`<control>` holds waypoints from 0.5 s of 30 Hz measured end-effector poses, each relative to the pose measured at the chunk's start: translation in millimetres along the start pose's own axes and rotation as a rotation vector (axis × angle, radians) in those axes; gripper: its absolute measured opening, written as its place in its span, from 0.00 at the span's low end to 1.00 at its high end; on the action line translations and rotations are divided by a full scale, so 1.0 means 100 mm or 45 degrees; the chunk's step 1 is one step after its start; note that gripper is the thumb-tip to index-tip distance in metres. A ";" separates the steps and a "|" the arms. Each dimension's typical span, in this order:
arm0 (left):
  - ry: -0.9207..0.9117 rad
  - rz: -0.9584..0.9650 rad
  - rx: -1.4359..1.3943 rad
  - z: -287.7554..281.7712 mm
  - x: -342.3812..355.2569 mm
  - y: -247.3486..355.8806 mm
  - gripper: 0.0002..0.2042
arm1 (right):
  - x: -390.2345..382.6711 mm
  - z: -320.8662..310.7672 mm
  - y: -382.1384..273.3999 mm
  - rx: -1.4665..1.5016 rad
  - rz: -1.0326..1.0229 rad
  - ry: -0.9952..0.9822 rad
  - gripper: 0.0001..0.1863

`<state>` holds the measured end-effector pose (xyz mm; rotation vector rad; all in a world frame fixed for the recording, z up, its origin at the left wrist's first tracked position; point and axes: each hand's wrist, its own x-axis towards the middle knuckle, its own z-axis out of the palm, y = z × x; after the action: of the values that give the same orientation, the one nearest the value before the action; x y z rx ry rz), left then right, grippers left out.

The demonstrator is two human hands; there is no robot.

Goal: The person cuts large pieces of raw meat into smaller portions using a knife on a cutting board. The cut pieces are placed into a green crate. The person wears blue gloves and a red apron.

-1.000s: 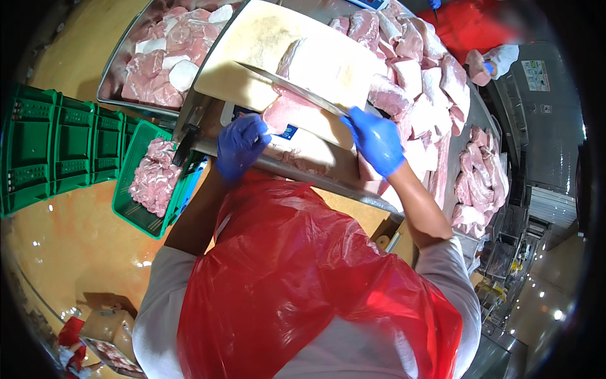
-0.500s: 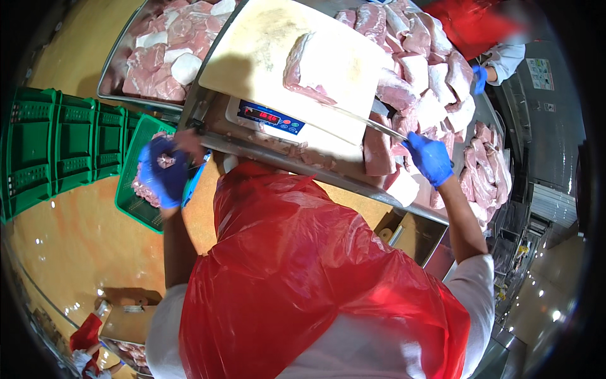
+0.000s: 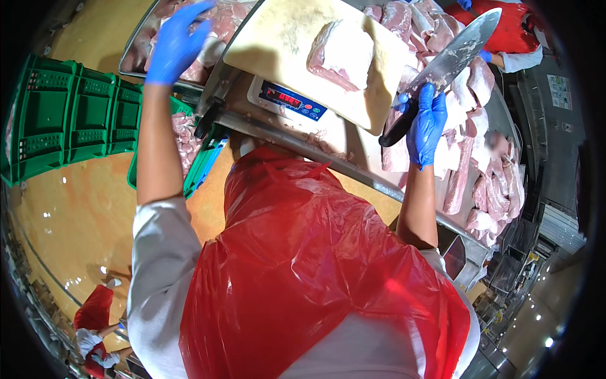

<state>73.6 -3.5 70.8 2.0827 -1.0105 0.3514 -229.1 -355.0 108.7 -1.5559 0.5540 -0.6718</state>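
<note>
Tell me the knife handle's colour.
The knife handle is black, best seen in the head view.

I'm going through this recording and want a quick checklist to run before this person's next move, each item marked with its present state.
1. Knife held by its handle: ok, in the right hand.
2. Left hand away from the blade: ok, over the metal tray of meat, fingers spread.
3. Meat piece on the cutting board: ok, lying there with neither hand on it.
4. Scale display uncovered: ok, lit and in view.
5. Blade clear of the co-worker's hand: cannot tell; they appear close, but depth is unclear.
6. Blade clean: not ok, pale bits show on it.
</note>
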 end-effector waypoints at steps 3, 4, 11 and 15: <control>-0.313 -0.169 -0.323 0.30 0.81 0.87 0.21 | -0.01 0.08 -0.13 0.123 -0.045 -0.019 0.13; -0.069 0.178 -0.190 0.54 0.88 0.86 0.17 | -0.06 0.16 -0.13 0.163 -0.017 -0.019 0.14; -0.544 -0.043 -0.656 1.99 1.18 0.80 0.21 | -0.60 0.36 0.33 0.366 0.354 -0.034 0.16; -0.663 0.043 -0.586 2.25 1.22 0.79 0.21 | -0.65 0.55 0.41 0.487 0.396 -0.070 0.13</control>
<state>74.1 -268.4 29.4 1.7605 -1.2818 -0.4017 -235.3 -274.8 59.6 -1.0982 0.5736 -0.4621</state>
